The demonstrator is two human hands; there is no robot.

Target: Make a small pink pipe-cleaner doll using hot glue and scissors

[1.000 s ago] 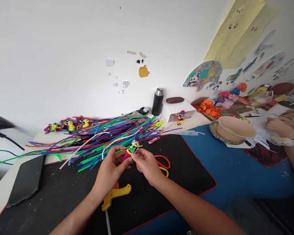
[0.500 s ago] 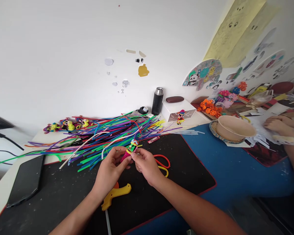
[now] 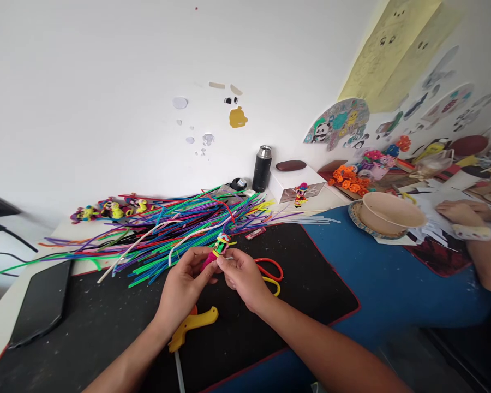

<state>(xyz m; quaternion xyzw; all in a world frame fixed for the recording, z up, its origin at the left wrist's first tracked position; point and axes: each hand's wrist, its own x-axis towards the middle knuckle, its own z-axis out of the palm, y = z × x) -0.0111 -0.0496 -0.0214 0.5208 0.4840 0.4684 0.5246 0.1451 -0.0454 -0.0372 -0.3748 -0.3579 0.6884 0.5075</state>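
Note:
A small figure of coloured pipe cleaners (image 3: 220,245), with a magenta lower part and a yellow band, is held between my hands above the black mat (image 3: 311,284). My left hand (image 3: 186,275) has its fingers wrapped round the magenta part. From the right, my right hand (image 3: 241,273) pinches the figure near the yellow band. Just behind my hands lies a pile of loose pipe cleaners (image 3: 159,232). A yellow glue gun (image 3: 194,323) rests below my left hand, and scissors with red and yellow handles (image 3: 274,269) lie beside my right hand.
A black phone (image 3: 43,300) lies at the left. Several finished figures (image 3: 114,208) are at the back left. Behind the mat stand a black bottle (image 3: 262,169) and a white box (image 3: 297,183) with another figure (image 3: 300,195). At the right are a bowl (image 3: 393,213) and another person's hands (image 3: 460,212).
The figure has turned slightly in my hands and stands a little more upright. My hands have barely moved. The other person's hands at the right have shifted slightly.

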